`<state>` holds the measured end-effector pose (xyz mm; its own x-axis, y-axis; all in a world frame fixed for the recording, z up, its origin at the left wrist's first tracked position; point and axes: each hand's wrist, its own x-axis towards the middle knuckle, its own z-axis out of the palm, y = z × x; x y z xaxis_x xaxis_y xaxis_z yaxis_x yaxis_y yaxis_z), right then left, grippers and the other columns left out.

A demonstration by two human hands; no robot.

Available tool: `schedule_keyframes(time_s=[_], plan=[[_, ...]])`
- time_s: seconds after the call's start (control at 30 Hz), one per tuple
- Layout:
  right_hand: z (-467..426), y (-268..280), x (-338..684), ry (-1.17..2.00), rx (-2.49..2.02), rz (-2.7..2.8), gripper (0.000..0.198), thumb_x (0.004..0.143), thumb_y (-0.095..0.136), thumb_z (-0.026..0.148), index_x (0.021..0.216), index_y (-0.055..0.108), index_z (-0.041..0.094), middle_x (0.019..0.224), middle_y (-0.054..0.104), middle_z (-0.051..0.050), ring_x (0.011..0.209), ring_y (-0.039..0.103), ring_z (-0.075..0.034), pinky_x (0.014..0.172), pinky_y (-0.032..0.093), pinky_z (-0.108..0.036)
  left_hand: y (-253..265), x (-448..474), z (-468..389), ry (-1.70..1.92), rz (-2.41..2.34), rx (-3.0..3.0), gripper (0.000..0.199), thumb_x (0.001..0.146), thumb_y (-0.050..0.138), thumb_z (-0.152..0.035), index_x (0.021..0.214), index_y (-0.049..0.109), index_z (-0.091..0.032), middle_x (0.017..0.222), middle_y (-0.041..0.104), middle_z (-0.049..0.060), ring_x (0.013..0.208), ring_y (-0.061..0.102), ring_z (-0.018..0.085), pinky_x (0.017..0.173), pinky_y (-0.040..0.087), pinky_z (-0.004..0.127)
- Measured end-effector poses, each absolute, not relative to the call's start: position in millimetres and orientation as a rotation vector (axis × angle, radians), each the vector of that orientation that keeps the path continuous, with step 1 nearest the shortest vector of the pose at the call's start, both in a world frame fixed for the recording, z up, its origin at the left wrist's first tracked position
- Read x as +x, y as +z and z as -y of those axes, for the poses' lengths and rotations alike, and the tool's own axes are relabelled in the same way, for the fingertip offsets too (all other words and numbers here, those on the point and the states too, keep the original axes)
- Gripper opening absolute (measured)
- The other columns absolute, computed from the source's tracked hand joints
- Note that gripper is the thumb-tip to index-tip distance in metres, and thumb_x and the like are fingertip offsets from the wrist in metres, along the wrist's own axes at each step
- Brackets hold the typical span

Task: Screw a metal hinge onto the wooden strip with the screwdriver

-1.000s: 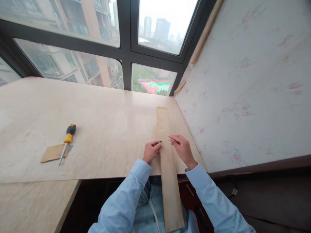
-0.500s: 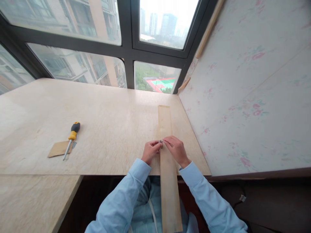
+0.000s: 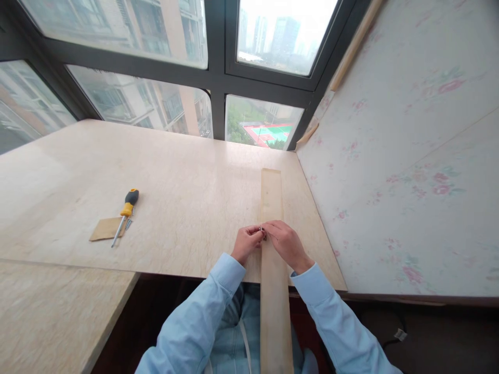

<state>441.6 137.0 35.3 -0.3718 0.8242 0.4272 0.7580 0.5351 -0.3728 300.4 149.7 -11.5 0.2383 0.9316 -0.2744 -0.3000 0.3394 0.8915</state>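
One head-worn camera looks forward and down over the person's own sleeves (image 3: 187,327), which enter from the lower edge. It sits above and behind the left hand (image 3: 247,243) and right hand (image 3: 287,244), near frame centre. Its wide view takes in windows (image 3: 217,72) across the top, table (image 3: 187,202) at middle left, wall (image 3: 390,124) at right.

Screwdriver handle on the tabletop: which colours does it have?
The screwdriver handle is dark grey and yellow, best seen in the head view.

Dark window frame (image 3: 217,78), hazy towers (image 3: 286,35) and a green-and-red court (image 3: 273,133) outside, flower-patterned wall (image 3: 409,156) at right
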Motion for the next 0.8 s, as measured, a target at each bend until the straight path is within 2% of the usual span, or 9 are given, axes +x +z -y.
schedule_keyframes(time_s=[0.07,0.2,0.27,0.43,0.6,0.8], plan=[[-137.3,33.8,443.1,0.153,-1.320,2.181,0.024,0.096,0.049,0.016,0.107,0.070,0.019,0.096,0.073,-0.010,0.090,0.067,-0.023,0.082,0.053,-0.037,-10.9,300.6,-149.2,0.977,-0.973,0.813,0.032,0.067,0.075,-0.035,0.088,0.075,-0.011,0.077,0.067,0.006,0.068,0.058,0.013,0.057,0.045,0.021],[-138.8,33.1,443.5,0.165,-1.373,2.160,0.018,0.096,0.054,0.021,0.090,0.071,0.020,0.089,0.072,-0.008,0.086,0.065,-0.023,0.081,0.051,-0.036,-9.7,300.6,-148.5,0.982,-0.979,0.808,0.032,0.067,0.077,-0.036,0.086,0.076,-0.011,0.077,0.068,0.006,0.069,0.059,0.014,0.058,0.046,0.022],[-139.5,33.5,442.4,0.156,-1.404,2.136,0.018,0.096,0.055,0.024,0.087,0.070,0.020,0.086,0.071,-0.008,0.085,0.064,-0.022,0.079,0.050,-0.036,-9.1,300.5,-148.1,0.981,-0.974,0.809,0.032,0.067,0.077,-0.036,0.087,0.076,-0.011,0.077,0.068,0.006,0.069,0.059,0.014,0.058,0.046,0.021],[-139.3,34.1,442.5,0.258,-1.395,2.075,0.021,0.097,0.053,0.030,0.089,0.070,0.021,0.086,0.070,-0.007,0.084,0.064,-0.022,0.077,0.051,-0.035,-9.8,300.1,-148.0,0.984,-0.957,0.803,0.033,0.067,0.078,-0.038,0.087,0.076,-0.012,0.076,0.068,0.006,0.069,0.059,0.014,0.056,0.044,0.021],[-136.6,33.4,447.3,0.368,-1.293,2.039,0.022,0.098,0.047,0.023,0.101,0.069,0.020,0.097,0.071,-0.009,0.093,0.065,-0.021,0.084,0.053,-0.036,-12.4,300.6,-149.1,0.977,-0.969,0.802,0.030,0.067,0.075,-0.031,0.090,0.076,-0.012,0.076,0.068,0.006,0.069,0.058,0.013,0.056,0.044,0.021],[-137.7,32.5,446.7,0.377,-1.289,2.044,0.022,0.097,0.048,0.021,0.097,0.070,0.020,0.093,0.070,-0.008,0.090,0.066,-0.021,0.081,0.054,-0.036,-10.5,301.3,-148.2,0.980,-0.959,0.803,0.029,0.067,0.073,-0.030,0.089,0.076,-0.012,0.075,0.067,0.005,0.066,0.056,0.013,0.055,0.043,0.021]])
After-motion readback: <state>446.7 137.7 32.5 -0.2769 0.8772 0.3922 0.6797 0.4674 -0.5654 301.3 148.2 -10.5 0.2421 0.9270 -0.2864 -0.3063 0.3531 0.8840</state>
